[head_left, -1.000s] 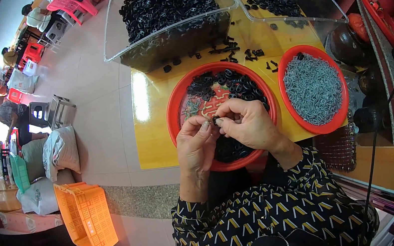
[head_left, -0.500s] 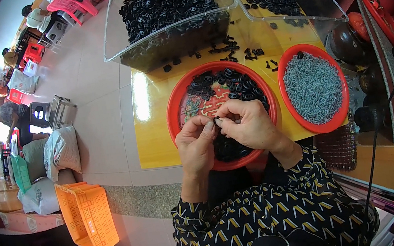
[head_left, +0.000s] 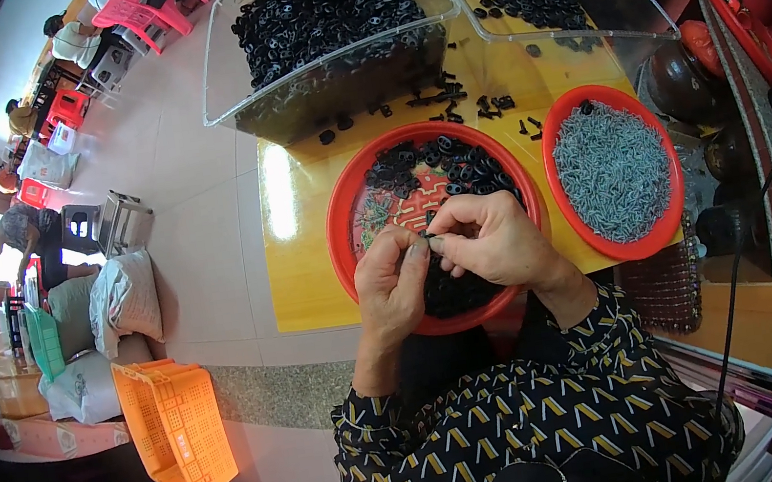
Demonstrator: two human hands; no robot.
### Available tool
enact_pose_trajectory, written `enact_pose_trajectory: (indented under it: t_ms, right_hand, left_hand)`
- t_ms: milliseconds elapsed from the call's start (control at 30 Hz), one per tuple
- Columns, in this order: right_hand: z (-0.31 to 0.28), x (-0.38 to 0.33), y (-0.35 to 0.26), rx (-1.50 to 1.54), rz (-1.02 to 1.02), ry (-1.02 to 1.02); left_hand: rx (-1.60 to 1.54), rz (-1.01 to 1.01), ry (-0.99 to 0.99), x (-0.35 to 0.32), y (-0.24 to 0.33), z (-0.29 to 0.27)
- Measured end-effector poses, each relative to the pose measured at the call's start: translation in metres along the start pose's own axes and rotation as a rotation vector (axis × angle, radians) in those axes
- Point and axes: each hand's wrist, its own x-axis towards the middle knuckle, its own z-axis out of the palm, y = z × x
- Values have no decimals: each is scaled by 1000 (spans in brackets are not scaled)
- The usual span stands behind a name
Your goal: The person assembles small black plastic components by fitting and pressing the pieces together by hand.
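Observation:
Over a red round tray (head_left: 335, 216) both my hands meet, fingertips pinched together. My left hand (head_left: 389, 278) and my right hand (head_left: 494, 238) close on a tiny dark piece (head_left: 427, 234) between them; its exact shape is hidden by the fingers. Black oval plastic parts (head_left: 472, 168) lie in the tray's far and right side, and more black parts (head_left: 453, 293) sit under my hands. A few thin greyish pieces (head_left: 376, 211) rest at the tray's left. To the right, a second red tray (head_left: 554, 180) is heaped with small silvery screws (head_left: 615, 171).
A clear plastic bin (head_left: 219, 107) full of black parts stands at the far side of the yellow table (head_left: 308, 281). Another clear bin (head_left: 642, 25) is beside it. Loose black parts (head_left: 441, 95) lie between. An orange crate (head_left: 181, 432) and sacks (head_left: 125, 299) are on the floor at left. Other people sit farther off.
My hands have shifted very slightly, still pinched together over the tray. Otherwise the view has barely moved.

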Motion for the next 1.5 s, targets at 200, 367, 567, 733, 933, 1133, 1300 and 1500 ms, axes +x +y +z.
enact_pose_trajectory:
  t_ms: [200,367,567,733,933,1133,1300,1500]
  right_hand:
    - [0,2,3,61,-4,31]
    - [-2,4,5,82,21,36]
    - [-6,12,6,172,52,42]
    - [-9,12,7,132,54,64]
    - [-10,13,7,97,52,86]
    - [-12,16,9,59,32,163]
    - [-14,17,14,37,12,177]
    - [-17,16,12,-17,19,158]
  left_hand:
    - [37,94,58,3,-4,6]
    - [61,124,85,5,-7,8]
    - [-104,-41,40,8,-11,9]
    - [-351,-274,92,10,-11,2]
    - [-187,-209,131,26,-13,-12]
    - [865,357,48,69,-30,-21]
    - [1084,325,-81,84,-34,-14]
    - [1128,334,-133,86,-33,-13]
